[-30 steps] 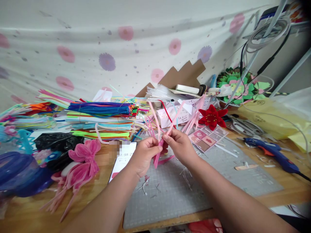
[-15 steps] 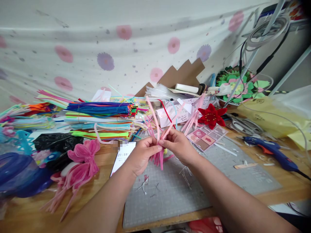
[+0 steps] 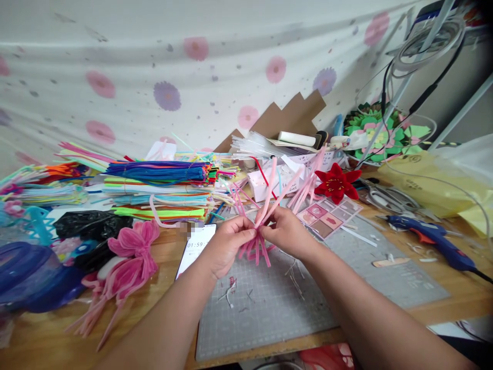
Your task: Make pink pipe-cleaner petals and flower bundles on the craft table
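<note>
Over the grey cutting mat [image 3: 265, 313] I hold a bunch of pink pipe cleaners [image 3: 271, 181] with both hands. My left hand [image 3: 234, 240] pinches it from the left, thumb and forefinger closed at the middle. From the other side my right hand [image 3: 284, 230] grips the same spot, its fingers curled and partly hidden. Long pale pink stems fan out above the thumbs, and shorter, deeper pink ends splay out below. Where the stems cross, the fingertips cover them.
Bundled pipe cleaners [image 3: 157, 174] are stacked at the back left. A pink pipe-cleaner butterfly shape [image 3: 133, 257] and a phone [image 3: 194, 249] lie left of the mat. Rightward are a red flower [image 3: 337, 183], a makeup palette [image 3: 327, 218] and a blue glue gun [image 3: 433, 241].
The long stems have swung to the right and now lean closer together. Below the hands, the short pink ends are spread wider. Both hands stay at the middle of the bunch.
</note>
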